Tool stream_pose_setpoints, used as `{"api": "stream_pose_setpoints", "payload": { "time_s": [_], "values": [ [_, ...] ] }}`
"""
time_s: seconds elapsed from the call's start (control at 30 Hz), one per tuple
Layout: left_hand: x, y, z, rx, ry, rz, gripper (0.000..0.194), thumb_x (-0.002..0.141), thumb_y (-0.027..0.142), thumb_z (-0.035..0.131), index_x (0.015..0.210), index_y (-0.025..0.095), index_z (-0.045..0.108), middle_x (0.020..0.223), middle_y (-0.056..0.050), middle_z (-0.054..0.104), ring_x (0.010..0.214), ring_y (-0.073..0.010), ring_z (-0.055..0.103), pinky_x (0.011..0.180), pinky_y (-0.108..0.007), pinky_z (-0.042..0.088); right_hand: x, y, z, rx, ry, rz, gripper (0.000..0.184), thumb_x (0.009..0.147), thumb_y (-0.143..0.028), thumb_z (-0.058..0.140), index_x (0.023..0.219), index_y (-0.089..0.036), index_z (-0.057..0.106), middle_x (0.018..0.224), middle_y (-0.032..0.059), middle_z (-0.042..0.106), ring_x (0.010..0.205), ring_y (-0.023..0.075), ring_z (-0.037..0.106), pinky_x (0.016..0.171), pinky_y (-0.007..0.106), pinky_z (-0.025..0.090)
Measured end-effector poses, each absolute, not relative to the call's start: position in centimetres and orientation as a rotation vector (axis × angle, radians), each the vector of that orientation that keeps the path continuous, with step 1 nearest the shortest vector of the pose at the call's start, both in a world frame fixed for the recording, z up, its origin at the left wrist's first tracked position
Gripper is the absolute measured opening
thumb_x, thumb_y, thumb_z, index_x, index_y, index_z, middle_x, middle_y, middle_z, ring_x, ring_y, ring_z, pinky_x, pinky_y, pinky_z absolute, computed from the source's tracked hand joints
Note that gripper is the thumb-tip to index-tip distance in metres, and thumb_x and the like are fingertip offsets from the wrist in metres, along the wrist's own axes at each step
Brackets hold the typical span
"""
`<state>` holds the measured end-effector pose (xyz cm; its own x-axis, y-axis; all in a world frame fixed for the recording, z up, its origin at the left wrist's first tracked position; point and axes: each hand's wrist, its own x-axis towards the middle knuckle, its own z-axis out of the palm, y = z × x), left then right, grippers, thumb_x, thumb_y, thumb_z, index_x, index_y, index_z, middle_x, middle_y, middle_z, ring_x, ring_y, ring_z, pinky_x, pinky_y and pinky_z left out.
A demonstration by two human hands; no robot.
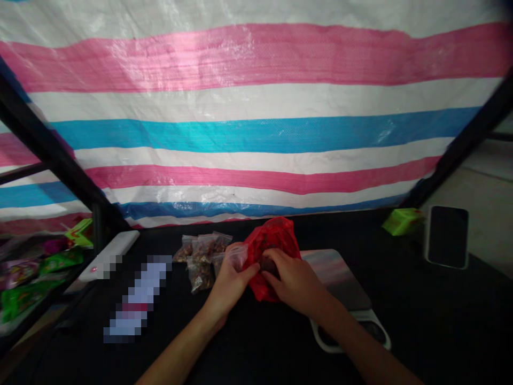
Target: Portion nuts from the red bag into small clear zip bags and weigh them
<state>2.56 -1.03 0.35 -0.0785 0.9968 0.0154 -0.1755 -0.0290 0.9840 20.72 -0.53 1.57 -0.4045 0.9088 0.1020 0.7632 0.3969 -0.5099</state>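
A red plastic bag (pixel 280 230) sits with its mouth open in the middle of the black table, dark contents showing inside. My left hand (pixel 232 275) is at the bag's left edge, its fingers closed on a small clear zip bag (pixel 239 255). My right hand (pixel 294 275) reaches over the red bag's opening from the right. Its thumb and fingers are curled together at the dark contents; what they pinch is too dim to make out. Just left of my left hand lie several small zip bags (pixel 200 272) filled with brownish dried pieces.
A kitchen scale (pixel 340 278) with a flat metal plate stands partly under my right forearm. A phone (pixel 447 237) and a green box (pixel 403 222) are at the back right. Leftward lie a white device (pixel 116 248) and a blurred-out long item (pixel 138 299). Striped sheeting (pixel 256 128) hangs behind.
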Motion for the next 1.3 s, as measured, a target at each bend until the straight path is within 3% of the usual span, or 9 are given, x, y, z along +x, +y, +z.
{"api": "stream_pose_setpoints", "payload": {
  "time_s": [0.4, 0.53, 0.67, 0.87, 1.07, 1.3],
  "values": [
    [2.1, -0.6, -0.6, 1.155, 1.170, 1.445, 0.061, 0.061, 0.005, 0.070, 0.117, 0.021, 0.054, 0.112, -0.005, 0.069, 0.102, -0.0229, 0.068, 0.094, -0.037, 0.053, 20.7, -0.7, 2.0, -1.400, -2.230, 0.543, 0.031, 0.094, -0.026, 0.060, 0.125, -0.027, 0.058, 0.121, 0.0035, 0.067, 0.099, 0.0205, 0.068, 0.081, 0.029, 0.046],
    [2.3, -0.8, -1.1, 1.214, 1.134, 1.380, 0.056, 0.064, 0.003, 0.064, 0.117, 0.022, 0.057, 0.108, -0.004, 0.070, 0.097, -0.0209, 0.068, 0.089, -0.033, 0.053, 20.5, -0.8, 1.9, -1.401, -2.257, 0.580, 0.028, 0.093, -0.027, 0.061, 0.121, -0.025, 0.059, 0.119, 0.0048, 0.068, 0.097, 0.0209, 0.069, 0.078, 0.028, 0.045],
    [2.5, -0.8, -0.7, 1.172, 1.112, 1.374, 0.047, 0.067, 0.007, 0.069, 0.111, 0.021, 0.060, 0.106, -0.004, 0.071, 0.098, -0.0222, 0.069, 0.089, -0.033, 0.053, 20.5, -0.8, 1.9, -1.434, -2.279, 0.597, 0.023, 0.092, -0.030, 0.063, 0.114, -0.024, 0.060, 0.111, 0.0041, 0.071, 0.095, 0.0217, 0.069, 0.075, 0.028, 0.043],
    [2.4, -0.6, 0.6, 1.128, 1.227, 1.415, 0.031, 0.070, 0.011, 0.070, 0.100, 0.020, 0.067, 0.098, -0.005, 0.072, 0.098, -0.0253, 0.068, 0.097, -0.039, 0.050, 20.6, -0.7, 1.9, -1.452, -2.212, 0.598, 0.027, 0.093, -0.027, 0.060, 0.120, -0.025, 0.058, 0.115, 0.0046, 0.070, 0.092, 0.0203, 0.069, 0.074, 0.028, 0.043],
    [2.5, -0.7, 1.0, 1.143, 1.112, 1.396, 0.021, 0.078, 0.015, 0.070, 0.098, 0.019, 0.073, 0.110, -0.008, 0.074, 0.111, -0.0256, 0.067, 0.108, -0.039, 0.045, 20.5, -0.7, 1.9, -1.448, -2.206, 0.624, 0.028, 0.093, -0.026, 0.059, 0.121, -0.024, 0.056, 0.117, 0.0060, 0.070, 0.095, 0.0207, 0.069, 0.077, 0.028, 0.044],
    [2.8, -1.3, 0.5, 0.776, 0.947, 1.303, 0.040, 0.076, 0.024, 0.079, 0.115, 0.017, 0.069, 0.106, -0.008, 0.078, 0.090, -0.0240, 0.074, 0.088, -0.038, 0.057, 20.8, -0.6, 2.1, -1.455, -2.215, 0.635, 0.030, 0.090, -0.028, 0.063, 0.119, -0.025, 0.057, 0.116, 0.0049, 0.071, 0.096, 0.0216, 0.069, 0.077, 0.028, 0.043]
  ]
}}
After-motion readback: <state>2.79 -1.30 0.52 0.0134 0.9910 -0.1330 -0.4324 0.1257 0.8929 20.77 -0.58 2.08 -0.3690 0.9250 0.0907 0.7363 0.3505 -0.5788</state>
